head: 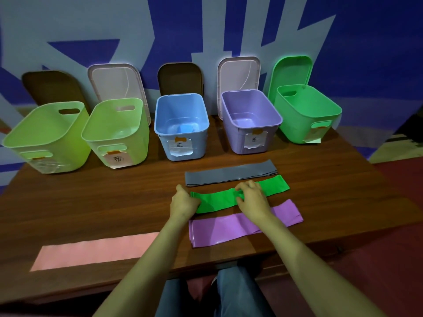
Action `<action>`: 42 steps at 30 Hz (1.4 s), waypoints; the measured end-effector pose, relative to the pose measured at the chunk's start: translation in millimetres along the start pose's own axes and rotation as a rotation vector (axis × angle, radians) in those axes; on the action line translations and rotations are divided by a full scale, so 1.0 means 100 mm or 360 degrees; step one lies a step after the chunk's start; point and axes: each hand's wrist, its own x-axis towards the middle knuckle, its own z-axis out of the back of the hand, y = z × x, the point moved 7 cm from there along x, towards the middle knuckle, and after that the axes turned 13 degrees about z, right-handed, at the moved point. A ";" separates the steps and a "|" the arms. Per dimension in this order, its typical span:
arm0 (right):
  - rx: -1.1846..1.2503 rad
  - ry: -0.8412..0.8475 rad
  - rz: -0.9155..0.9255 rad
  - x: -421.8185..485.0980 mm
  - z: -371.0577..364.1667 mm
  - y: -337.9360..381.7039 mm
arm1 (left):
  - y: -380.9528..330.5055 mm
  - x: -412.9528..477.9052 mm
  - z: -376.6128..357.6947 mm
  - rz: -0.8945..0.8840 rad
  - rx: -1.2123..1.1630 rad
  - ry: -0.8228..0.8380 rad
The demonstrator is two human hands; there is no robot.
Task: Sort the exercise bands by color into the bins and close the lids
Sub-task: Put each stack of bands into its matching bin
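Head view: five open bins stand in a row along the far edge of the desk point(114, 197). From the left corner they are a lime bin point(45, 143), a second lime bin point(116, 138), a blue bin point(183, 145), a purple bin point(251, 140) and a green bin point(297, 124). A lid leans on the wall behind each: brown lid point(52, 88), pink lid point(114, 81), second brown lid point(180, 76), second pink lid point(238, 74) and green lid point(290, 72). Something blue lies in the bottom of the blue bin (what it is, I cannot tell). Paper labels are taped to the bins' fronts.

A grey band point(231, 172) lies flat between the bins and the hands. A purple band point(229, 229) lies flat nearer the near edge, with the right forearm crossing above it. A pink band point(91, 250) lies well apart, by the near left corner.

Between the grey and purple bands, right of the desk's middle, lies the green band point(217, 201). The left hand point(183, 201) has curled fingers gripping its left end. The right hand point(251, 196) pinches it near the middle, where the band bunches into a small fold. Its right end lies flat on the desk beyond that hand.
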 end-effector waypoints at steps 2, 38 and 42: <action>0.0270 0.0014 0.0112 0.03 -0.05 0.19 | -0.04 -0.04 0.02 -0.0073 -0.0068 0.0022; 0.0029 0.0008 -0.0741 0.13 0.53 -1.26 | -0.68 -0.09 -1.10 -0.0092 0.0464 0.0096; 0.0033 0.0017 -0.0800 0.12 0.48 -1.33 | -0.73 -0.12 -1.16 -0.0071 0.0617 0.0041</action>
